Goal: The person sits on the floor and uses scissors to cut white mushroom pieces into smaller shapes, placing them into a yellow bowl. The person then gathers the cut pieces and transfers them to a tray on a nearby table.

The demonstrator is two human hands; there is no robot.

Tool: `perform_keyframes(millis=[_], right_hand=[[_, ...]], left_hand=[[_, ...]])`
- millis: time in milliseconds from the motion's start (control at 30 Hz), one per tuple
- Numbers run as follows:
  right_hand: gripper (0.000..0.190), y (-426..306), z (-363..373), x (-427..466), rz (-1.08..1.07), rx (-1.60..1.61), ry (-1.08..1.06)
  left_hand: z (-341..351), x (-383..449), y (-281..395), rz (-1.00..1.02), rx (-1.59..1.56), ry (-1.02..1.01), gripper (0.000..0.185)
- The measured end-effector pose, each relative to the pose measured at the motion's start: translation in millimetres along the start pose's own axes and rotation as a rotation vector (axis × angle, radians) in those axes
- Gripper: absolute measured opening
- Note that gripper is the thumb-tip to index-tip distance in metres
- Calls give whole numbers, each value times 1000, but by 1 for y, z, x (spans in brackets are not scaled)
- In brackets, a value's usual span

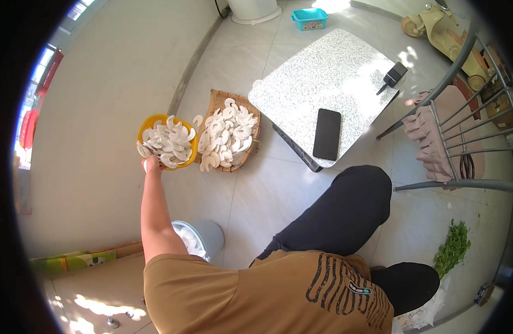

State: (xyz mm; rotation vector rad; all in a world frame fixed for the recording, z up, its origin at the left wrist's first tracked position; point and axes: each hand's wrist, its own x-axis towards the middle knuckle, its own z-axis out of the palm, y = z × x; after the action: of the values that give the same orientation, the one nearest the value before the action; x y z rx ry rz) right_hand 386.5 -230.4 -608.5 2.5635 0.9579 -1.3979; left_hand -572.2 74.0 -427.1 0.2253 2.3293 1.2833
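My left hand [152, 163] grips the near rim of a yellow basin [194, 154], held out over the floor beside the wall. Pale, curved, crescent-like flat pieces [168, 142] fill the basin. Just to its right a woven wicker basket [256, 112] holds a heap of similar white pieces [227, 133], and one loose piece [197, 120] lies between the two. Another pale piece [257, 84] shows by the table's left corner. My right hand is out of view; before me are my dark-trousered legs and a low speckled table [306, 79].
A black phone [327, 134] and a small black device [395, 74] lie on the table. A metal-framed chair with a pink cushion [461, 137] stands at right. Below my left arm is a lined bin [214, 238]. Green leaves [453, 250] and a turquoise basket [310, 19] are on the floor.
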Motion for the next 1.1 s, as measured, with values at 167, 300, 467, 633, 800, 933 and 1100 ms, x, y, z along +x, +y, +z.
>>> perform_keyframes(millis=[167,300,467,633,800,933,1100], right_hand=[[46,-19,17,1,16,9,-53],[46,-13,14,-5,85,14,-33],[46,-15,14,1,88,2,-89],[46,-18,15,6,101,10,-118],[45,-11,18,5,134,21,-119],[45,-12,18,9,140,27,-115],[45,-11,26,5,158,68,-111]], left_hand=[[62,56,-30,394,475,306,85],[185,-36,-72,691,907,92,99],[234,-116,-66,735,1190,-104,106],[229,-101,-109,938,777,-31,88],[219,-99,-134,915,862,-70,31],[219,-91,-151,972,1078,-75,11],[230,-53,-154,916,1265,-173,10]])
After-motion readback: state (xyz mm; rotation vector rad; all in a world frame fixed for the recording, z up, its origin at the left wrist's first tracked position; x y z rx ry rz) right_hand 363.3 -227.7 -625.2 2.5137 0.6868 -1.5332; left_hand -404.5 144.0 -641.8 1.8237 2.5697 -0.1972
